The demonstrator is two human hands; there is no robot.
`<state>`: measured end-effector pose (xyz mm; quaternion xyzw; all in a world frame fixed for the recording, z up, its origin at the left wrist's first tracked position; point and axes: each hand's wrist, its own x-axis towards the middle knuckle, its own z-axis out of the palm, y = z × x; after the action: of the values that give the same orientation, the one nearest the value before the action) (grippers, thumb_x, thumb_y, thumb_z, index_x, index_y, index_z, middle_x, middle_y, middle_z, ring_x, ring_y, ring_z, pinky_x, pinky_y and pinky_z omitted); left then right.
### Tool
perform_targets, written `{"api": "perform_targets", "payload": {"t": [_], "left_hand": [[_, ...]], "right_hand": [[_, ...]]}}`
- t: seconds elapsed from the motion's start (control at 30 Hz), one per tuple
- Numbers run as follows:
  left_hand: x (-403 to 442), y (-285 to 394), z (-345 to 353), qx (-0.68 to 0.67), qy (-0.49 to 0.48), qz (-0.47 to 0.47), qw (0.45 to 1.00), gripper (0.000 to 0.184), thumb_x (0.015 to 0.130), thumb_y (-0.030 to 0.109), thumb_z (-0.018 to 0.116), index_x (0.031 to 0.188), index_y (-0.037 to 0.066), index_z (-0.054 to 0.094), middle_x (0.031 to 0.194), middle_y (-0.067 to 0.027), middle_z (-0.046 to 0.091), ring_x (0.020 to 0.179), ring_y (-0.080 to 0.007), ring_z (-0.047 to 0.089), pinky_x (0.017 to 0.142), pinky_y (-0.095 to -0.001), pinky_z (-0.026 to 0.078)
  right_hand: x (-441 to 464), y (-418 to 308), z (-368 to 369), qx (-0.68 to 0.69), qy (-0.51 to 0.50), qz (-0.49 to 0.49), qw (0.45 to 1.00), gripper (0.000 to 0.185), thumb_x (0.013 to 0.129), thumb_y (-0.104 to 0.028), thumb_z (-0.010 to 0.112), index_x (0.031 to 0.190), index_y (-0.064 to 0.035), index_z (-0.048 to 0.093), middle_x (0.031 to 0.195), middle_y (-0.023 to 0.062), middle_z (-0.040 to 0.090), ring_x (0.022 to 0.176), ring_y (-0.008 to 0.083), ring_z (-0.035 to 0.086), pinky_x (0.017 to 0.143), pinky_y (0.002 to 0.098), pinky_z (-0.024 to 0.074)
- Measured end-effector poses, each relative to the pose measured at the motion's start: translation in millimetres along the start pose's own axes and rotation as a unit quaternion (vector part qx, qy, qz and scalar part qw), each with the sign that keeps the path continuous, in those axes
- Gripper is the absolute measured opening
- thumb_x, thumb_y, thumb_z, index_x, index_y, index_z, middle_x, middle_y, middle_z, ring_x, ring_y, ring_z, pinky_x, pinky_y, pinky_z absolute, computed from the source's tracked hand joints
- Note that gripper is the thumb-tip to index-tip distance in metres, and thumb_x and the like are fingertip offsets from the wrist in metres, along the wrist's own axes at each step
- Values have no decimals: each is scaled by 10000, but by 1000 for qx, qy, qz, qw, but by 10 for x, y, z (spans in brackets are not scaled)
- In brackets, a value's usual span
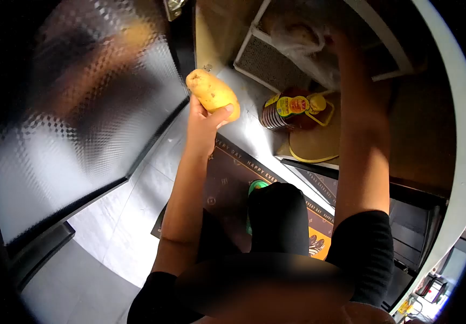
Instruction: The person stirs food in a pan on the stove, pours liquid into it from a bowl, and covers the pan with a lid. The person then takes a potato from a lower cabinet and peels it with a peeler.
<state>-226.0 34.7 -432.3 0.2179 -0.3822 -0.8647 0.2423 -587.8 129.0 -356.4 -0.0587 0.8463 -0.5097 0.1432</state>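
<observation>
A yellow, elongated potato [212,96] is held up in my left hand [206,120], with the thumb across its lower end and the fingers behind it. My right arm reaches into the dark cabinet, where my right hand [338,46] is in shadow at the edge of a clear plastic bag [303,46]; its fingers are too dark to make out. Something round shows dimly inside the bag, which lies in a white-framed basket [276,62]. Just below the basket lies a bottle of brown liquid [292,110] with a yellow cap and handle.
An open textured glass door [98,140] stands at the left. A dark patterned mat [225,183] lies on the grey tiled floor [119,216]. The cabinet's board [400,129] extends under the bottle. My knee is at the lower middle.
</observation>
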Motion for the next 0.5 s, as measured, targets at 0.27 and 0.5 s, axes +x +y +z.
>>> {"api": "perform_targets", "payload": {"t": [0.27, 0.5], "left_hand": [[18, -38, 10, -42, -29, -21, 998, 597, 725, 30, 647, 1227, 81, 328, 1081, -65, 508, 974, -165, 529, 772, -308, 470], [-17, -110, 10, -27, -94, -92, 991, 608, 728, 41, 647, 1242, 64, 323, 1131, -76, 490, 1034, -204, 511, 816, -357, 460]], "right_hand": [[183, 837, -260, 297, -30, 163, 940, 131, 818, -159, 585, 869, -58, 521, 873, 73, 507, 737, 180, 472, 579, 288, 429], [745, 1475, -417, 264, -131, 156, 943, 362, 812, -227, 610, 1109, -58, 490, 894, 99, 508, 750, 203, 493, 623, 306, 458]]}}
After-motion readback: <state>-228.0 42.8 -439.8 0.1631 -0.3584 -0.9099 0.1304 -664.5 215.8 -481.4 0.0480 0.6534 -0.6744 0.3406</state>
